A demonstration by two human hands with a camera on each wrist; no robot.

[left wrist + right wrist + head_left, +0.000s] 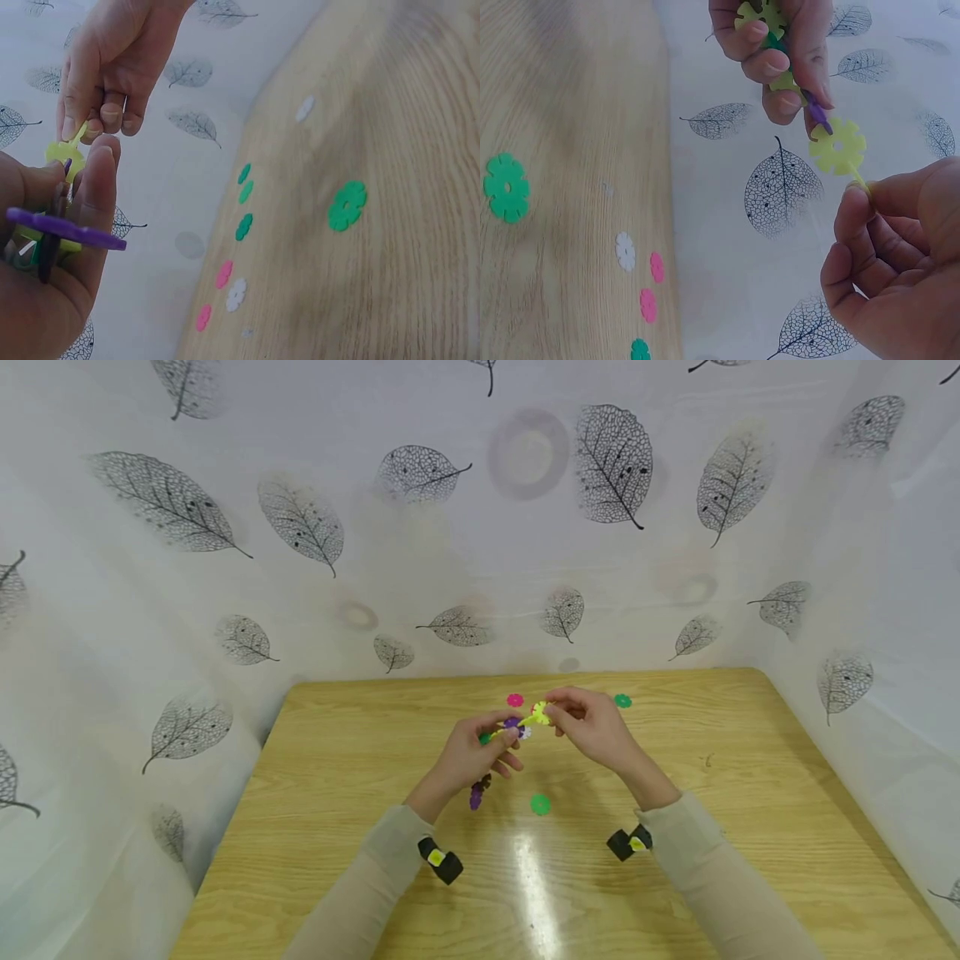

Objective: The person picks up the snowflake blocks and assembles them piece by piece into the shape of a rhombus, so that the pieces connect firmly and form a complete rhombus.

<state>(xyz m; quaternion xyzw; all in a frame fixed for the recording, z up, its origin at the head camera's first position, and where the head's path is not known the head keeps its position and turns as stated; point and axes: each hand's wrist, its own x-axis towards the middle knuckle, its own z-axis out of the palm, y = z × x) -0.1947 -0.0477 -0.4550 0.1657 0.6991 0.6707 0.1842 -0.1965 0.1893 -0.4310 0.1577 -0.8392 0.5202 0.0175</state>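
Note:
My left hand [467, 752] grips a chain of interlocked notched plastic flower discs above the table. A purple disc [66, 229] crosses its palm in the left wrist view. Yellow and green discs show between the fingers in the right wrist view, and the chain's purple and brown end [476, 798] hangs below the hand. At the far end of the chain, a yellow disc [838, 148] meets a purple one. My right hand [596, 727] pinches a second yellow disc [858, 177], seen edge-on, slotted against the first. Fingers hide part of the chain.
On the wooden table [337, 860] lie loose discs: a green disc [540, 805] nearest me, a pink disc [515, 700] and a dark green disc [623, 701] farther back. White discs [235, 295] lie there too. A leaf-print curtain [465, 552] surrounds the table's back and sides.

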